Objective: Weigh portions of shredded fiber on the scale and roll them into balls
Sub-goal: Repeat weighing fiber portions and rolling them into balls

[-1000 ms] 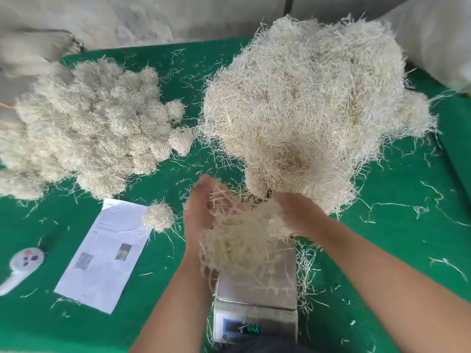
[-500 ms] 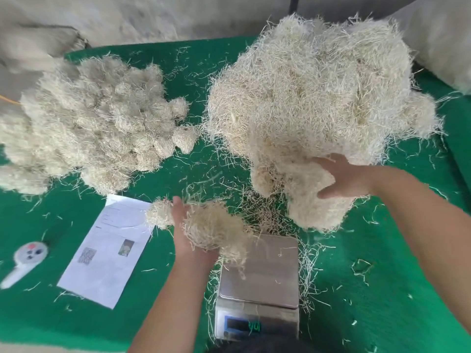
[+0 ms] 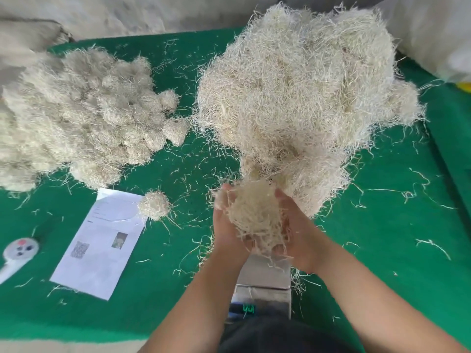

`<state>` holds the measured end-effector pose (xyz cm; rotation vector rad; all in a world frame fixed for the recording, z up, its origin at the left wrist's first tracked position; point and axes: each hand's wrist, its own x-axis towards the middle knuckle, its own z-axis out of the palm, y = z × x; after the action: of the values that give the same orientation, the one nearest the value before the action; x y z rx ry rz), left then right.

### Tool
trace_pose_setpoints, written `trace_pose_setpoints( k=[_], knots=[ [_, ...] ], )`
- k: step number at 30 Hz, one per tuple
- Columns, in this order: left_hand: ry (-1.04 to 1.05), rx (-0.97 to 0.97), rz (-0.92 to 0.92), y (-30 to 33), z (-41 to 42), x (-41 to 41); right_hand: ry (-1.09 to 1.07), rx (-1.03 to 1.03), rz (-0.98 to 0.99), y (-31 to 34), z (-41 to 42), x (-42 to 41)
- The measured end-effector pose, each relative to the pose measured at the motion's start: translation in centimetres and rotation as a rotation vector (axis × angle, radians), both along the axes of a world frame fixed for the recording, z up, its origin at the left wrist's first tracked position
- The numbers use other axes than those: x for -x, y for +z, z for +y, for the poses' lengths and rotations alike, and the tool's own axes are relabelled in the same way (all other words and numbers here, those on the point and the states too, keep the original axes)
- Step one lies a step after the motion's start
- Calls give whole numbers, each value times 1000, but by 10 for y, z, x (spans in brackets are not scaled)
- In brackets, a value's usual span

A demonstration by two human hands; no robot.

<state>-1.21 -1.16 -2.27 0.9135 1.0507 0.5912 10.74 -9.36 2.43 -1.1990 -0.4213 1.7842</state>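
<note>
Left hand (image 3: 230, 225) and right hand (image 3: 297, 233) cup a fiber wad (image 3: 256, 215) between the palms, both grips curled round it, held just above the scale (image 3: 265, 284). Bulk heap (image 3: 300, 93) behind, balls (image 3: 84, 115) far left on the green desk (image 3: 382, 250).

From my feed: green felt-like cloth (image 3: 382, 263) covers whole work surface, fills most of frame. Pale grey rough wall (image 3: 153, 14) along top. Upper left, beige sack-like bundle (image 3: 23, 39), blurry, can't tell what it is. Upper right, white plastic sheeting or bag (image 3: 438, 31) slumped on cloth, bit of something yellow (image 3: 465, 87) under it at right edge. Light soft, even, no hard shadows. Beige strip at bottom left.
</note>
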Motion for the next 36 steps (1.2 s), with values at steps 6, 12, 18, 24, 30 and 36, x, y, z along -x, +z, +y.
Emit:
trace_pose_setpoints(
  k=[6,12,18,24,30,36],
  knots=[
    [-174,-466,485,-22,-9,48,-260,7,-526,-32,-6,-1],
    [-61,-101,628,-31,5,108,-187,-55,-638,-62,-25,16],
    [-337,-522,699,-35,-33,94,377,-23,-1228,-80,-33,49],
    [-275,-656,769,-23,-47,93,275,-154,-1409,-45,-56,21],
    [-326,-841,767,8,-51,94,50,-222,-1545,-19,-60,17],
    [-319,-931,738,22,-56,90,81,-256,-1478,-22,-67,32]
  ],
)
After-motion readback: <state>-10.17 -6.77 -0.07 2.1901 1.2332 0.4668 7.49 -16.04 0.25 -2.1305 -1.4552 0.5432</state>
